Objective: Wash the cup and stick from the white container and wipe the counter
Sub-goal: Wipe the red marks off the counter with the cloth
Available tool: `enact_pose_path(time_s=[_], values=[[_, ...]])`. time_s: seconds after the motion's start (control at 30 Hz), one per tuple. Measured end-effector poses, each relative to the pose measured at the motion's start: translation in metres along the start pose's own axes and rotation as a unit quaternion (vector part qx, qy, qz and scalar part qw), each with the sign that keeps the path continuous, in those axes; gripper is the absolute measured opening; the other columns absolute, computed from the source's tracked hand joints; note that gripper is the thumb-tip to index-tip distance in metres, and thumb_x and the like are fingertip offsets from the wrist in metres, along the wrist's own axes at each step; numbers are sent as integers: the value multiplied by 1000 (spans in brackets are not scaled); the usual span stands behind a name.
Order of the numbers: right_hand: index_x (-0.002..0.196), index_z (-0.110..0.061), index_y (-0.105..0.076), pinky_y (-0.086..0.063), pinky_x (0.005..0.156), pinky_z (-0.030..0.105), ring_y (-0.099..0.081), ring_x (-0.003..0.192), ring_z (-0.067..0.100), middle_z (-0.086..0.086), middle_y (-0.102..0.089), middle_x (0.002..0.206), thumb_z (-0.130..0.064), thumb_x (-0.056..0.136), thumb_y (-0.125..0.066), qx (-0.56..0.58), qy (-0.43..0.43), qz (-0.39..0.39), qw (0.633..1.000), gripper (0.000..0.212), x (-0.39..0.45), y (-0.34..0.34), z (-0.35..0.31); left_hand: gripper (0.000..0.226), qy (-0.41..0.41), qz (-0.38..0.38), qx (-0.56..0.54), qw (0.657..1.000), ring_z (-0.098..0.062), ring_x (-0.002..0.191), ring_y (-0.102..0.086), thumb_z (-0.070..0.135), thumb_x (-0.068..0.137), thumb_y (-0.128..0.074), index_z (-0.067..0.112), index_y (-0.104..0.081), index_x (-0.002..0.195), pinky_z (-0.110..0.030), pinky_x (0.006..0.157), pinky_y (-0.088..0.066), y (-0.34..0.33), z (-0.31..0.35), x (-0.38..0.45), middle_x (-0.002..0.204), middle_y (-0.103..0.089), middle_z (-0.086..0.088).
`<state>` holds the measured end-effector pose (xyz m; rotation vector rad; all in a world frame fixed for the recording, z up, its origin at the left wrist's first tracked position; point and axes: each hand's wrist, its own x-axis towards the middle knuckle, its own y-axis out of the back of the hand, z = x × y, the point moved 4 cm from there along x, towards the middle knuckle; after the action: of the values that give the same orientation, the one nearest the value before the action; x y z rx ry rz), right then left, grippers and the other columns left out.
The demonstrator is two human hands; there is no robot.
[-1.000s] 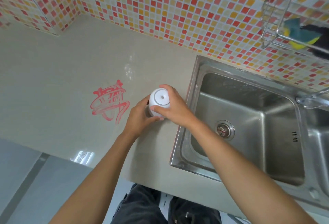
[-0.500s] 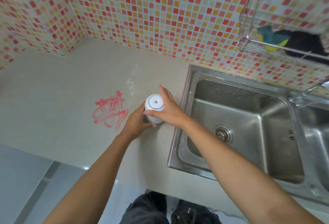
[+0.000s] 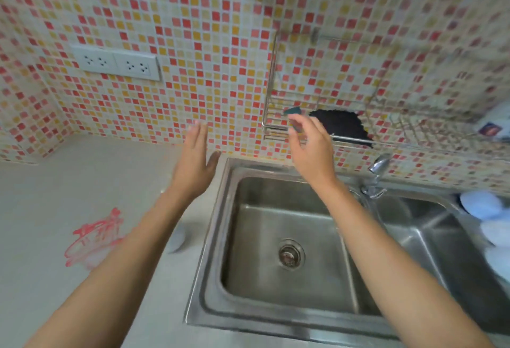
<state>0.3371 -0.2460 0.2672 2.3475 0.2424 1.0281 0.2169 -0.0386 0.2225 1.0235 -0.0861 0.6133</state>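
My left hand [image 3: 193,165] is raised over the worktop [image 3: 69,182] just beside the sink [image 3: 281,237], fingers straight and together, its grip slack and holding nothing. My right hand [image 3: 311,148] is lifted higher, up at the wire rack [image 3: 278,126] on the tiled wall [image 3: 207,30]; the fingers are loosely spread, the grip wide, and the fingertips are at a teal sponge [image 3: 293,111] in the rack's left end. Whether they touch it I cannot tell, as the hand is blurred. A black scrubber [image 3: 342,124] lies in the rack just right of the sponge.

The white container [image 3: 176,237] stands on the worktop near the sink's left rim, mostly hidden behind my left forearm, with neither hand on it. Further left on the worktop is a red scribbled stain [image 3: 93,237]. The tap [image 3: 376,171] stands between the two basins, and some pale blurred things [image 3: 483,209] sit at the right basin's far edge. A double socket [image 3: 116,64] is on the wall at left.
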Motion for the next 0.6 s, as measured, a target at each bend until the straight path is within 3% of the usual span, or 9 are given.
enact_pose_path(time_s=[0.07, 0.17, 0.23, 0.33, 0.43, 0.5, 0.6], values=[[123, -12, -60, -44, 94, 28, -56, 109, 17, 2, -62, 118, -12, 94, -55, -15, -28, 24, 999, 29, 25, 26, 26, 65, -68, -3, 10, 998, -17, 149, 1, 35, 102, -39, 11, -8, 153, -30, 120, -1, -18, 59, 23, 161, 0, -1], [125, -16, -58, -46, 96, 37, -55, 115, 23, 4, -61, 125, -19, 93, -57, -92, -115, -73, 986, 32, 60, 42, 79, 65, -138, -45, 61, 988, -18, 149, 7, 43, 103, -27, 12, -1, 154, -35, 122, 0, -52, 124, 46, 162, 6, -5], [125, -17, -58, -47, 92, 35, -56, 114, 25, 5, -60, 127, -28, 92, -60, -129, -169, -163, 963, 35, 74, 41, 108, 66, -127, -76, 98, 984, -20, 149, 10, 47, 103, -19, 9, 3, 153, -38, 122, 2, -75, 143, 59, 161, 10, -8], [120, -20, -61, -45, 79, 29, -59, 106, 22, 1, -63, 121, -44, 89, -61, -150, -196, -230, 941, 40, 86, 35, 127, 70, -91, -94, 157, 979, -22, 148, 13, 52, 100, -6, 7, 8, 152, -37, 118, 11, -99, 147, 73, 161, 13, -10], [100, -18, -65, -47, 63, 30, -60, 81, 18, -3, -66, 93, -52, 87, -59, -194, -182, -252, 931, 37, 92, 29, 128, 76, -86, -72, 207, 972, -20, 147, 15, 59, 91, 12, 10, 12, 149, -36, 114, 18, -109, 143, 78, 160, 14, -7], [83, -17, -59, -40, 48, 28, -55, 63, 15, -4, -57, 69, -56, 85, -60, -221, -188, -243, 925, 39, 93, 26, 129, 77, -84, -58, 206, 973, -19, 146, 17, 61, 87, 17, 12, 15, 147, -36, 114, 17, -112, 141, 80, 160, 14, -6], [89, -15, -59, -36, 46, 25, -60, 71, 20, -2, -59, 76, -55, 84, -61, -265, -192, -244, 913, 40, 97, 23, 131, 72, -80, -48, 205, 974, -15, 145, 17, 57, 95, 6, 12, 9, 151, -35, 114, 17, -114, 141, 82, 161, 10, -5]])
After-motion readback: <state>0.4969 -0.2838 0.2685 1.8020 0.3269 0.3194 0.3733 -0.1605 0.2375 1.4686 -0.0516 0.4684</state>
